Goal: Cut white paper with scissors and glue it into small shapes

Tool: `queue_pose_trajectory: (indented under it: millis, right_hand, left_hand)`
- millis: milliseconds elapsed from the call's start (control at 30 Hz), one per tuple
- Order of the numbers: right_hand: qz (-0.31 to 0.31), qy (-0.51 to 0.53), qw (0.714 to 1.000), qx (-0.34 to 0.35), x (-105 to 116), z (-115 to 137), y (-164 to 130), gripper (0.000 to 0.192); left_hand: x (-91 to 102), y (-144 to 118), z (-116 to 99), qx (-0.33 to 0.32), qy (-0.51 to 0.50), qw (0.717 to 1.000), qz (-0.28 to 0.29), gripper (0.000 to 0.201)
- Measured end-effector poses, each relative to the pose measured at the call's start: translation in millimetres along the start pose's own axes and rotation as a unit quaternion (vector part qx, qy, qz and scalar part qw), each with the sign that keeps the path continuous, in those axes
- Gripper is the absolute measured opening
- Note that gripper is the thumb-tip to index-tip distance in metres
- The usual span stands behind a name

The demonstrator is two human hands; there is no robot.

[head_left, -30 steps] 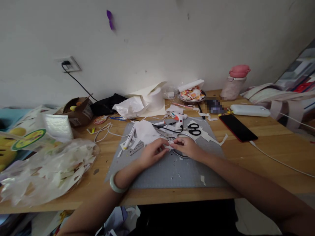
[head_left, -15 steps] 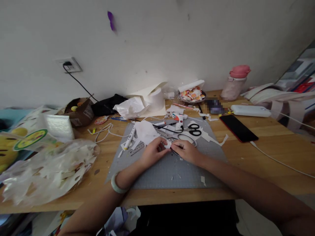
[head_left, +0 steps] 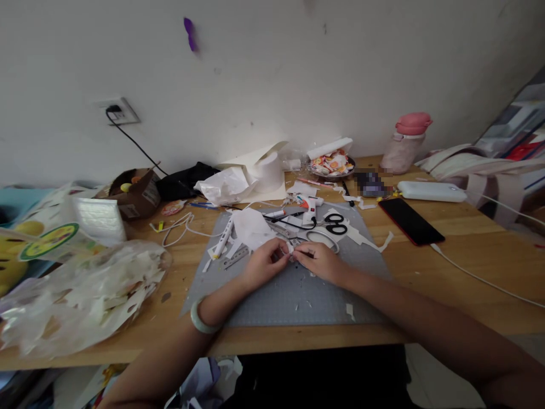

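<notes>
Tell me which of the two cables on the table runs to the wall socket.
The black cable, climbing from the table's left rear to the wall socket. The white cable trails from the red phone off right.

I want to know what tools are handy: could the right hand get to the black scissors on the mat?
Probably yes. The black scissors lie on the grey mat just beyond the right hand, with only paper scraps between, though that hand is pinching a small white piece.
</notes>
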State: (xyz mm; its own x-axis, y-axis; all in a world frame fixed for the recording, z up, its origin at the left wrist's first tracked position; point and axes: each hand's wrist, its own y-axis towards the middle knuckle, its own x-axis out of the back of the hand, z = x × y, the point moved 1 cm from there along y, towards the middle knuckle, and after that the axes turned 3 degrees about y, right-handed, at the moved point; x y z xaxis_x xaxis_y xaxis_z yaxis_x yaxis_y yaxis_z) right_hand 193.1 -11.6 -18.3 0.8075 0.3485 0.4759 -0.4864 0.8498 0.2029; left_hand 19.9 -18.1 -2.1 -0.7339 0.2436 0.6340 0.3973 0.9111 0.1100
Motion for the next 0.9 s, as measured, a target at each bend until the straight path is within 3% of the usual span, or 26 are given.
queue_pose_trajectory:
  millis: [200,300,433,500,667,900]
  right_hand:
    - [-0.010,-0.008,1.000,0.004,2,4,1,0.023]
    - [-0.086,-0.031,0.996,0.001,16,0,6,0.025]
    - [-0.190,-0.177,0.964,-0.054,50,-16,16,0.026]
    - [-0.166,-0.237,0.954,-0.086,63,-25,20,0.032]
    - [-0.038,-0.330,0.941,-0.071,73,-37,26,0.041]
    - [-0.027,-0.352,0.934,-0.049,71,-38,33,0.039]
  left_hand:
    - [-0.1,2,2,0.040,-0.068,0.997,0.005,0.015]
    - [1.1,4,4,0.084,-0.144,0.986,0.012,0.019]
    - [4.3,8,7,0.134,-0.216,0.967,-0.001,0.024]
    - [5.7,9,9,0.150,-0.240,0.959,-0.013,0.026]
    - [8.1,10,10,0.171,-0.279,0.944,-0.035,0.026]
    - [9.1,12,10,0.175,-0.270,0.946,-0.039,0.029]
